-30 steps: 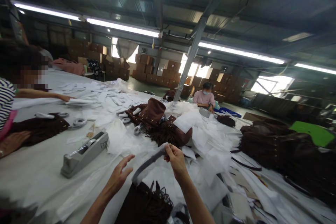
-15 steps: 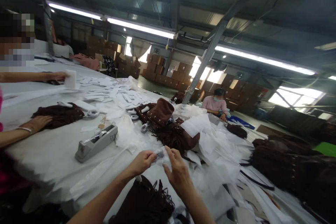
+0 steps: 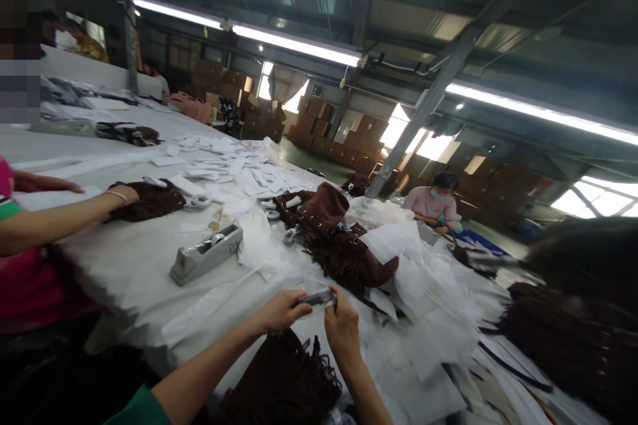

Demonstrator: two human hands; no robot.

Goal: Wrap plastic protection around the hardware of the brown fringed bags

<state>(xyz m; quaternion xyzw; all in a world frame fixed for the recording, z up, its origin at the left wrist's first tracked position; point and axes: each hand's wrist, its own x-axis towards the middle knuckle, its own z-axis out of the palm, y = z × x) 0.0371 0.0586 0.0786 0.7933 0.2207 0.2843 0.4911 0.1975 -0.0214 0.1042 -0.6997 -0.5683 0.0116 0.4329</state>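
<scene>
My left hand (image 3: 279, 311) and my right hand (image 3: 343, 324) are both closed on a short grey strap-like strip (image 3: 316, 299), pinching its two ends just above the white table (image 3: 124, 265). Under my forearms lies a dark brown fringed boot (image 3: 284, 382). A heap of white paper sheets (image 3: 423, 319) spreads to the right of my hands.
A grey tape dispenser (image 3: 205, 253) stands left of my hands. Brown fringed boots (image 3: 339, 239) lie beyond them, more at the right (image 3: 573, 319). A co-worker's arm (image 3: 64, 212) reaches in from the left onto another boot (image 3: 149, 198). Another person (image 3: 432, 202) sits across the table.
My left hand moved from open beside the strip to gripping it. The strip went from a long hanging curve to a short piece held between both hands. The view swung left.
</scene>
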